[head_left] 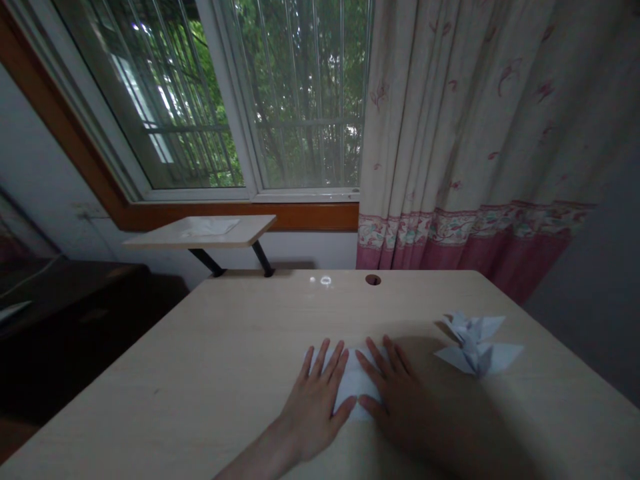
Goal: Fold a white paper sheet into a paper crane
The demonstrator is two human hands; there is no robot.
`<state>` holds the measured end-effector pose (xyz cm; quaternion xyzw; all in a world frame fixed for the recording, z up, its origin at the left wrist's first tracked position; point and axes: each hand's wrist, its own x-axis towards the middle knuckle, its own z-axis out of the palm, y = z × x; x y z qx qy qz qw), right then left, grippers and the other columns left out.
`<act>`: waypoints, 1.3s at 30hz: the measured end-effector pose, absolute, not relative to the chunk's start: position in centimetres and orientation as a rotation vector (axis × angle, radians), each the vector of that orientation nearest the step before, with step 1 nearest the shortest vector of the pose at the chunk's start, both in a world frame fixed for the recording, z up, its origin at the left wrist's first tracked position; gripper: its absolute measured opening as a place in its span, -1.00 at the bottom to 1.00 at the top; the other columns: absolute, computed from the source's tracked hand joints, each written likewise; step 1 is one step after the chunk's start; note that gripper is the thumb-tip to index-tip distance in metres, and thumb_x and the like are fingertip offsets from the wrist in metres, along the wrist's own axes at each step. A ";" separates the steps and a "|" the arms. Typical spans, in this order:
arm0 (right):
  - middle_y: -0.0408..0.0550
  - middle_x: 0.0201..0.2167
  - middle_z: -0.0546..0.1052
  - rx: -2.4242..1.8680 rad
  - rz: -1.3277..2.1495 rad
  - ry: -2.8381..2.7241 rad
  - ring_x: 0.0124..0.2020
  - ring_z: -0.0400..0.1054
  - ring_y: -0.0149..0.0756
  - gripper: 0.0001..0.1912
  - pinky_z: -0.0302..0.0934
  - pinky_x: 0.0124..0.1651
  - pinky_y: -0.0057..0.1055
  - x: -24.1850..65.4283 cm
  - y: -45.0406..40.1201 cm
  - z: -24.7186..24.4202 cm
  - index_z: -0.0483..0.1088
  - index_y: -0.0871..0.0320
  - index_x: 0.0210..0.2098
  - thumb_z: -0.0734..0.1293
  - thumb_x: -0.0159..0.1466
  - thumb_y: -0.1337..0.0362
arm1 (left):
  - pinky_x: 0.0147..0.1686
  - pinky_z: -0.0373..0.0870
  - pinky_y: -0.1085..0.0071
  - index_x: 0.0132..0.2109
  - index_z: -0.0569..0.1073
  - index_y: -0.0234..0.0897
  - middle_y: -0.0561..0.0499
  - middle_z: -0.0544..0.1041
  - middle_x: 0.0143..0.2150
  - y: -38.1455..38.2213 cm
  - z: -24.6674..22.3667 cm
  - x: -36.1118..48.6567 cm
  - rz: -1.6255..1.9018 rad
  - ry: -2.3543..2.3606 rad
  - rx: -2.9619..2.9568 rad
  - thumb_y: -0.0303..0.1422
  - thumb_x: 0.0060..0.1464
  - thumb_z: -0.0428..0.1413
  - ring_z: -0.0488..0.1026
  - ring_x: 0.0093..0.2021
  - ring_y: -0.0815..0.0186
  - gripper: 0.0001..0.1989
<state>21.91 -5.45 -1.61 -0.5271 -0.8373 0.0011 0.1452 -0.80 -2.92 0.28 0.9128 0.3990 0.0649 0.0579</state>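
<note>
A piece of white paper (356, 380) lies flat on the pale wooden desk (225, 373), near the middle. My left hand (315, 407) rests palm down over its left part, fingers spread. Over the right part lies my right hand (397, 397), also flat with fingers apart. The two thumbs come close together above the lower part of the sheet. Both hands cover much of the paper, so its full outline is hidden. To the right of my right hand stand two folded white paper shapes (483, 360) with pointed wings, one behind the other.
A small raised shelf (240, 233) at the back left holds some white paper (213, 227). A round cable hole (373, 280) sits near the desk's back edge. Behind are a barred window (305, 100) and a curtain (450, 133). Dark furniture (65, 307) stands at left.
</note>
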 end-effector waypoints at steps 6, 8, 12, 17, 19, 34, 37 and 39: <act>0.04 0.37 0.00 -1.544 0.003 -2.400 0.37 -0.19 0.10 -0.37 -0.06 0.29 0.09 22.3 -5.5 -2.0 0.01 -0.01 0.34 0.12 0.35 -0.09 | 0.31 -0.10 -0.08 0.41 -0.17 -0.28 -0.17 -0.18 0.43 -2.4 -0.1 -1.3 0.199 1.263 2.737 0.07 0.27 -0.19 -0.29 0.40 -0.03 -0.25; 0.02 0.37 0.00 -1.541 0.001 -2.402 0.37 -0.19 0.08 -0.35 -0.05 0.29 0.09 22.5 -5.6 -2.0 -0.01 -0.02 0.34 0.12 0.35 -0.09 | 0.30 -0.09 -0.07 0.41 -0.18 -0.25 -0.17 -0.20 0.43 -2.3 -0.1 -1.6 0.228 1.256 2.744 0.08 0.26 -0.17 -0.29 0.40 -0.03 -0.24; 0.01 0.38 -0.02 -1.572 0.064 -2.428 0.37 -0.20 0.08 -0.34 -0.01 0.27 0.08 22.9 -5.6 -1.5 -0.02 -0.07 0.34 0.13 0.33 -0.12 | 0.28 -0.02 -0.08 0.41 -0.15 -0.22 -0.20 -0.25 0.43 -2.1 0.0 -2.1 0.229 1.264 2.724 0.12 0.21 -0.12 -0.29 0.40 -0.09 -0.19; 0.03 0.37 -0.02 -1.584 0.169 -2.459 0.37 -0.19 0.08 -0.32 -0.04 0.28 0.08 23.3 -5.4 -0.7 -0.01 -0.07 0.34 0.16 0.31 -0.13 | 0.26 -0.03 -0.13 0.40 -0.13 -0.15 -0.16 -0.27 0.43 -1.6 -0.3 -2.9 0.241 1.253 2.729 0.17 0.14 -0.07 -0.31 0.39 -0.14 -0.15; 0.02 0.38 -0.03 -1.557 0.195 -2.469 0.37 -0.21 0.06 -0.31 -0.07 0.29 0.09 23.5 -5.3 -0.4 -0.04 -0.08 0.34 0.16 0.31 -0.14 | 0.26 -0.06 -0.16 0.40 -0.12 -0.11 -0.14 -0.29 0.43 -1.2 -0.5 -3.3 0.248 1.234 2.746 0.21 0.08 -0.03 -0.33 0.39 -0.18 -0.10; 0.14 0.37 -0.03 -1.609 0.047 -2.462 0.36 -0.20 0.21 -0.17 -0.16 0.26 0.27 24.2 -4.6 -1.6 -0.05 -0.01 0.35 0.21 0.23 -0.21 | 0.23 -0.24 -0.29 0.39 -0.14 -0.05 -0.15 -0.32 0.43 -0.4 0.6 -3.6 0.156 1.191 2.733 0.28 0.02 -0.06 -0.43 0.37 -0.24 -0.06; 0.14 0.36 0.02 -1.552 -0.003 -2.464 0.35 -0.16 0.19 -0.20 -0.14 0.26 0.26 24.2 -4.5 -1.8 -0.02 0.03 0.35 0.18 0.25 -0.21 | 0.22 -0.30 -0.32 0.39 -0.13 -0.05 -0.16 -0.31 0.43 -0.5 0.7 -3.5 0.175 1.181 2.740 0.26 0.04 -0.04 -0.40 0.38 -0.22 -0.07; 0.15 0.35 0.05 -1.527 -0.035 -2.463 0.35 -0.13 0.17 -0.21 -0.11 0.26 0.23 24.2 -4.4 -1.7 0.01 0.05 0.34 0.17 0.26 -0.21 | 0.21 -0.33 -0.33 0.39 -0.12 -0.06 -0.16 -0.28 0.43 -0.4 0.9 -3.5 0.211 1.148 2.758 0.23 0.05 -0.01 -0.37 0.39 -0.19 -0.09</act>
